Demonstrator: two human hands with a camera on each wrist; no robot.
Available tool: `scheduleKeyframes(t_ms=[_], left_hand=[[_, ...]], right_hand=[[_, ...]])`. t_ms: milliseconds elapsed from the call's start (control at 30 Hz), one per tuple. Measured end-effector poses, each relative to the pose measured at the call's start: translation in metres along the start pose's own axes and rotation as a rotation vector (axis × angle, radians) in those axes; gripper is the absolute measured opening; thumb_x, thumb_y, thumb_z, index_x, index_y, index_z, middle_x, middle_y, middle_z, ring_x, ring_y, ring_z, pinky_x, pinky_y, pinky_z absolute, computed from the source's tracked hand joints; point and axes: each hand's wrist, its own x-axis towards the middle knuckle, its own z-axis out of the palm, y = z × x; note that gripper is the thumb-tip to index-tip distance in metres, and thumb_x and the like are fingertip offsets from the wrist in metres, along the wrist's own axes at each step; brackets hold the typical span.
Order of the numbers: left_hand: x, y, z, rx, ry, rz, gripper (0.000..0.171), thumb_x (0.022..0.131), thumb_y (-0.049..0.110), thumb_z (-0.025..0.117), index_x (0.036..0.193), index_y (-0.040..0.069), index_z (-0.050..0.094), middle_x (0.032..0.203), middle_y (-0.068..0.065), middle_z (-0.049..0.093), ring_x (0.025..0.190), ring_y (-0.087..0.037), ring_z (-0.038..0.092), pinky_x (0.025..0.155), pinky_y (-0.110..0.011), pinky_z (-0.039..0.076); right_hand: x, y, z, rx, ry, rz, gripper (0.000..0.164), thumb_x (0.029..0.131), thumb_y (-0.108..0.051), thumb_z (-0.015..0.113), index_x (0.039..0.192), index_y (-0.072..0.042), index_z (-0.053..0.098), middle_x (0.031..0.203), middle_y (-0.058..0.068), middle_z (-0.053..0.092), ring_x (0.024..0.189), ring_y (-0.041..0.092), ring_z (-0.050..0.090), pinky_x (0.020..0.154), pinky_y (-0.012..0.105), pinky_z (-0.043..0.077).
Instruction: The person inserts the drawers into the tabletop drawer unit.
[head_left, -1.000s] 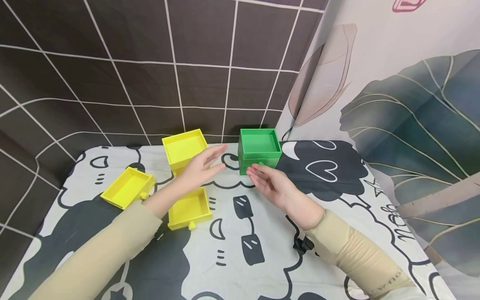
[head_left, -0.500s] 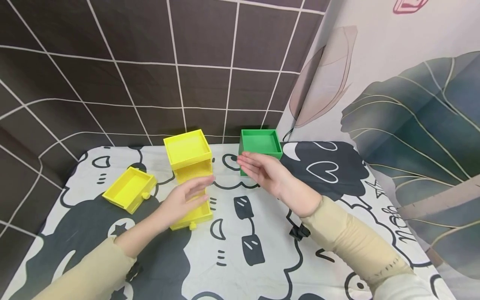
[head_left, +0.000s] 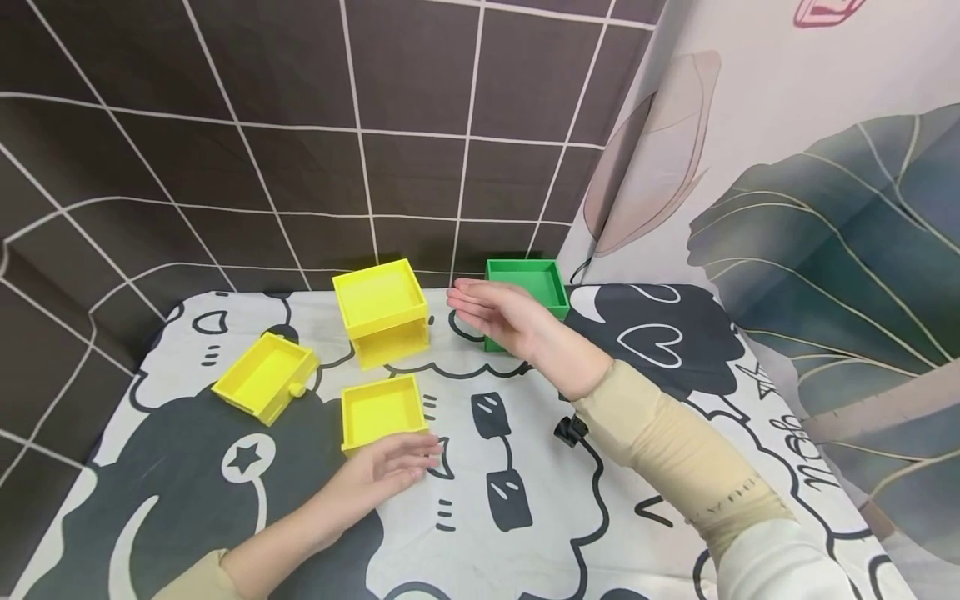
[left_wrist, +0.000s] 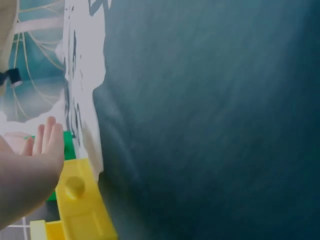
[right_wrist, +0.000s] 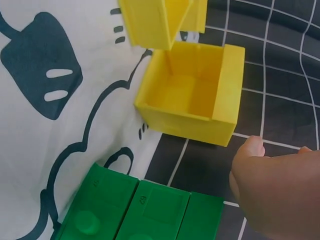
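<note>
My left hand (head_left: 375,475) holds nothing; its loosely straight fingers overlap the front of a yellow drawer (head_left: 381,408) in the head view. In the left wrist view that drawer's round knob (left_wrist: 75,187) shows beside the hand. Behind the drawer stands a yellow cabinet (head_left: 381,304) with a raised rim on top and a hollow front. My right hand (head_left: 506,321), also holding nothing, has extended fingers and partly hides a green cabinet (head_left: 532,279). Its two drawer fronts (right_wrist: 155,210) are shut in the right wrist view. A second yellow drawer (head_left: 266,375) lies at the left.
A printed black-and-white cloth (head_left: 487,542) covers the table. Dark grid-patterned fabric (head_left: 412,167) rises behind the cabinets, and a leaf-patterned curtain (head_left: 825,250) hangs at the right. A small black device (head_left: 572,430) shows by the right wrist.
My left hand has drawn back from beside the yellow cabinet toward the near yellow drawer. My right hand has moved left and up from the green cabinet's front. The drawers look unmoved.
</note>
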Motion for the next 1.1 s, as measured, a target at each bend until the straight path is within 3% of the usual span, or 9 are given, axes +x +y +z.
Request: scheduleKeyframes(t_ms=[133,267,467,633,867,1100], left_hand=[[-0.006,-0.012,0.000,-0.127,-0.013,-0.096,0.055,0.108,0.016,0.061,0.152,-0.013,0.043,0.151,-0.032,0.056,0.122,-0.005,0.071,0.106,-0.013,0.054],[-0.011,-0.020,-0.006,-0.233,-0.007,-0.162,0.057,0.110,0.019,0.057,0.154,-0.014,0.041,0.150,-0.027,0.060,0.121,-0.006,0.071,0.109,-0.020,0.056],[-0.019,-0.032,-0.015,-0.425,-0.010,-0.218,0.053,0.114,0.022,0.049,0.154,-0.011,0.043,0.141,-0.009,0.069,0.125,-0.012,0.070,0.111,-0.026,0.056],[-0.024,-0.041,-0.020,-0.609,0.031,-0.267,0.052,0.115,0.021,0.044,0.155,-0.013,0.040,0.137,-0.009,0.071,0.124,-0.015,0.071,0.112,-0.030,0.057],[-0.021,-0.036,-0.018,-0.643,0.139,-0.362,0.065,0.114,0.023,0.046,0.158,-0.018,0.023,0.141,-0.018,0.068,0.122,-0.017,0.072,0.112,-0.033,0.058],[-0.016,-0.030,-0.013,-0.670,0.254,-0.389,0.052,0.113,0.019,0.048,0.151,-0.014,0.034,0.137,-0.020,0.071,0.117,-0.019,0.075,0.109,-0.035,0.060]], right_hand=[[0.010,0.001,0.005,0.000,0.020,-0.013,0.044,0.110,-0.004,0.055,0.154,0.002,0.051,0.158,0.019,0.056,0.143,0.027,0.060,0.108,0.029,0.057],[0.021,0.004,0.008,-0.044,0.037,-0.054,0.045,0.107,-0.002,0.059,0.152,0.002,0.053,0.155,0.019,0.059,0.138,0.025,0.064,0.095,0.022,0.063],[0.037,0.011,0.010,-0.190,0.065,-0.151,0.050,0.104,-0.006,0.066,0.152,0.002,0.053,0.155,0.019,0.059,0.145,0.029,0.058,0.119,0.033,0.050],[0.050,0.020,0.016,-0.255,0.065,-0.221,0.049,0.104,-0.008,0.066,0.150,0.002,0.054,0.154,0.021,0.059,0.144,0.031,0.058,0.125,0.039,0.047],[0.072,0.032,0.018,-0.363,0.073,-0.331,0.049,0.103,-0.005,0.066,0.149,0.005,0.054,0.150,0.023,0.061,0.141,0.034,0.060,0.125,0.041,0.047],[0.087,0.036,0.020,-0.431,0.041,-0.389,0.047,0.102,-0.004,0.068,0.147,0.003,0.056,0.150,0.020,0.062,0.141,0.033,0.059,0.124,0.037,0.047]])
